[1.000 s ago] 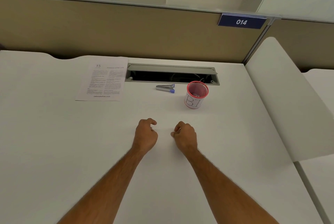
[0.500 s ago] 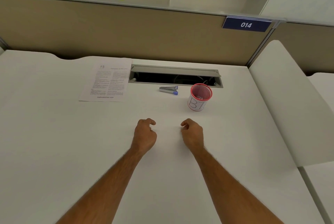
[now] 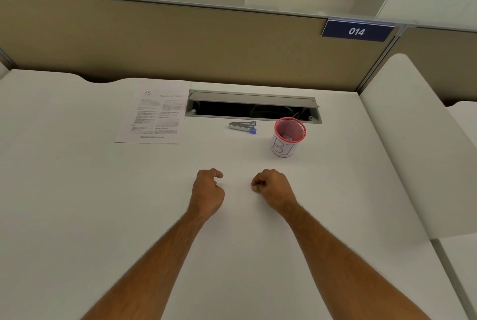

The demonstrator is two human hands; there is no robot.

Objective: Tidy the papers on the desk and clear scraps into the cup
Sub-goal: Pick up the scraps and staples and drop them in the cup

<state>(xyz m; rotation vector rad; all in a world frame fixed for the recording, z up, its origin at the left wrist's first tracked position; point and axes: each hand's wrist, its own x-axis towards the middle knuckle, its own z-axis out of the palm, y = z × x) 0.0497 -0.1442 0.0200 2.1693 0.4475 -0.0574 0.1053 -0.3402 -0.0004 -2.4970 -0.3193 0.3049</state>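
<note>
Left hand, right hand curled (empty) on desk.

left hand loosely curled, right hand fisted

Printed papers and a red mesh cup on the white desk.

The papers lie flat in the upper left of centre, a squared stack with the top page showing "15" at its head and columns of small black text; a thin edge of a lower sheet shows along its near side. The cup stands upright in the upper right of centre, well apart from the papers, red mesh with a red rim, a white label with black letters wrapped around it, and white scraps visible inside.
</note>
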